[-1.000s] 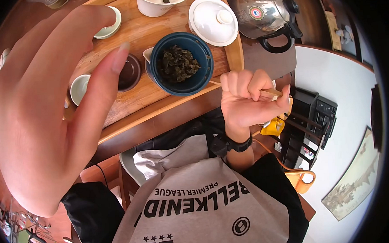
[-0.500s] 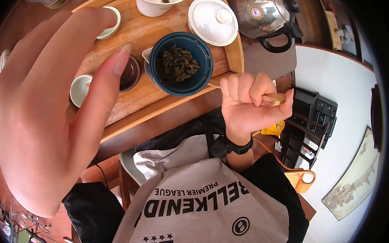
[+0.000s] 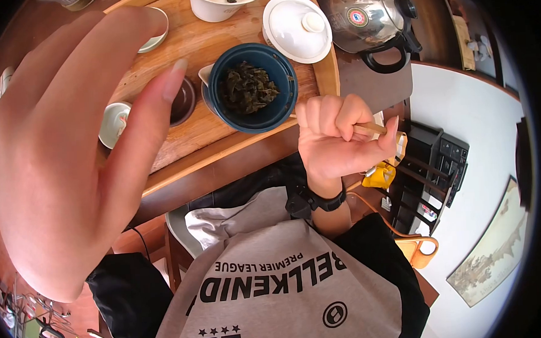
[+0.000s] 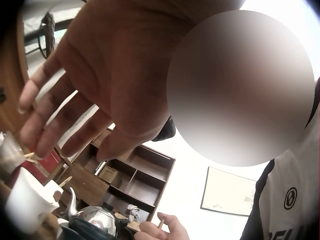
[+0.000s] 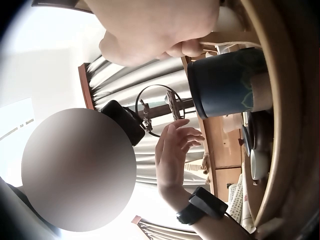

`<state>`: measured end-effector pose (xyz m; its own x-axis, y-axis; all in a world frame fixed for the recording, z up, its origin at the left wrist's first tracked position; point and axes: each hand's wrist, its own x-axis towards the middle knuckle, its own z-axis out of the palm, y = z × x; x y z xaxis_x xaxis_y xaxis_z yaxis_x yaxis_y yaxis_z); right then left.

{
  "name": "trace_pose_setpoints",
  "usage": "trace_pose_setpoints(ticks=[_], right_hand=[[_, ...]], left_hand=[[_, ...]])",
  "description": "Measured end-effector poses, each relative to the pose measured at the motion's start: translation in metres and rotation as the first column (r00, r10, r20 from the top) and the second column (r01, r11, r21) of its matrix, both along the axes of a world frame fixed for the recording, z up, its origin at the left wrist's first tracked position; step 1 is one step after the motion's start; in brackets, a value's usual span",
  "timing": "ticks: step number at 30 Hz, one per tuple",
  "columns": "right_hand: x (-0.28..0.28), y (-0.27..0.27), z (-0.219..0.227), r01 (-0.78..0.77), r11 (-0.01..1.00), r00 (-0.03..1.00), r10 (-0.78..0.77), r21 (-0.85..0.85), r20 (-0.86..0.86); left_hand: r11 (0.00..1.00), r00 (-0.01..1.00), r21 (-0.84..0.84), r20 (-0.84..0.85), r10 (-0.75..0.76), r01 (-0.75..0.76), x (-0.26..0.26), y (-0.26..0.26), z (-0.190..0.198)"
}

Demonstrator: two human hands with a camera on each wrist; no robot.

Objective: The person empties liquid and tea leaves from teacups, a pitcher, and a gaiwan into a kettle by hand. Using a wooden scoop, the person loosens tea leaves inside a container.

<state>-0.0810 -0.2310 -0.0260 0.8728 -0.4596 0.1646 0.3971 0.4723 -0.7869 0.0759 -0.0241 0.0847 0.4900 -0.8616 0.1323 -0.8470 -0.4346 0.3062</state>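
My left hand (image 3: 70, 141) is raised close to the head camera at the left, its fingers loosely bent and holding nothing. In the left wrist view the fingers (image 4: 47, 135) spread apart. My right hand (image 3: 338, 136) is curled round a thin wooden stick (image 3: 370, 128), whose end shows beside the thumb. In the right wrist view a flat wooden length (image 5: 230, 38) comes out past the fingers, close to the dark blue cup (image 5: 220, 82). Seen from above, that cup holds dark, wet tea leaves (image 3: 250, 88) and stands just left of the right hand.
A curved wooden tray (image 3: 209, 141) bears a white lid (image 3: 297, 29), a white bowl (image 3: 215, 8), a brown cup (image 3: 184, 103) and small pale cups, one at the left (image 3: 113, 124). Beyond its right end stands a glass-and-steel kettle (image 3: 360, 20) with a black handle.
My right hand rose a little, then shifted slightly left towards the blue cup, still gripping the stick. The left hand drifted slightly right, staying raised.
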Motion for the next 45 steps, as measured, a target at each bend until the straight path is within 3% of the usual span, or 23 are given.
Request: trace_pose_setpoints(ticks=[13,20,22,28,32,34,38,45], right_hand=[[-0.010,-0.010,0.009,0.045,0.999,0.996,-0.043,-0.025,0.075],[-0.023,-0.020,0.029,0.086,0.995,0.991,-0.090,0.047,0.097],[-0.026,-0.023,0.039,0.123,0.988,0.976,-0.137,0.092,0.168],[-0.022,-0.024,0.076,0.094,0.996,0.953,-0.093,0.014,0.288],[0.001,-0.009,0.087,-0.011,1.000,0.937,0.011,0.000,0.348],[0.014,-0.001,0.091,-0.103,0.994,0.974,0.107,-0.029,0.198],[0.032,0.002,0.078,-0.214,0.976,0.972,0.216,-0.036,0.088],[0.050,0.008,0.065,-0.232,0.972,0.972,0.231,-0.026,-0.033]], left_hand=[[1.000,1.000,-0.001,0.024,-0.007,0.007,0.000,0.001,0.002],[0.998,1.000,-0.061,0.014,0.010,-0.009,-0.001,0.001,-0.003],[0.997,0.999,-0.078,-0.039,0.026,-0.029,-0.002,0.000,-0.002],[0.993,0.994,-0.097,-0.086,0.063,-0.071,-0.006,-0.004,-0.001],[0.992,0.996,-0.117,0.088,-0.026,0.037,0.000,0.002,-0.003],[0.992,1.000,-0.125,0.018,0.011,-0.009,-0.002,0.001,-0.002],[0.993,1.000,-0.111,0.005,0.025,-0.025,-0.003,0.001,-0.001],[0.994,1.000,-0.107,0.003,0.007,-0.007,-0.001,0.002,0.000]])
